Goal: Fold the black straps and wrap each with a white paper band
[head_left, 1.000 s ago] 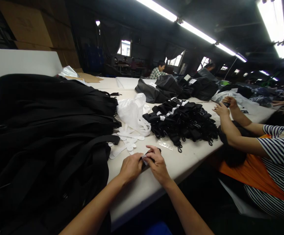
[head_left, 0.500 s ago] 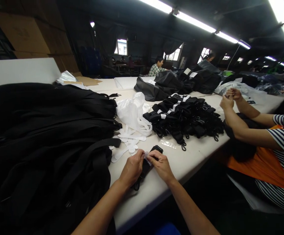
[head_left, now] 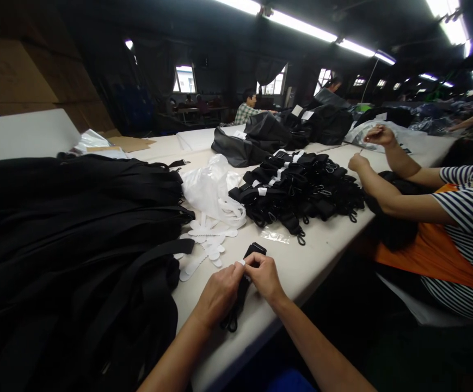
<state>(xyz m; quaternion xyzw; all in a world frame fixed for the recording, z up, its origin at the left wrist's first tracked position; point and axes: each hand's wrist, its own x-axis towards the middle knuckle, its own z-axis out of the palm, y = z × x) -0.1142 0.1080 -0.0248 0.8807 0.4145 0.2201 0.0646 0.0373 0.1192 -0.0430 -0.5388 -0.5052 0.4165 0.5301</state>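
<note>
A folded black strap (head_left: 240, 298) with a dark clip at its near end lies on the pale table (head_left: 301, 272). Around its middle goes a white scalloped strip (head_left: 242, 263), mostly hidden by fingers. My left hand (head_left: 220, 288) pinches the strip from the left. From the right, my right hand (head_left: 264, 275) pinches it too, the fingertips of both hands almost touching. Several loose white strips (head_left: 207, 239) lie just beyond my hands, beside a white plastic bag (head_left: 212, 188). Farther right is a pile of bundled black straps (head_left: 301, 190) with metal hooks.
A large heap of black straps (head_left: 73, 245) covers the table's left side. At the right, a person in a striped shirt (head_left: 468, 209) works with raised hands. Dark bags (head_left: 256, 139) lie at the back, and a small clear bag (head_left: 276, 234) is near the bundles.
The view has turned slightly right. My hands have drawn closer together over the strip, covering more of it. The neighbouring person's hands have moved apart.
</note>
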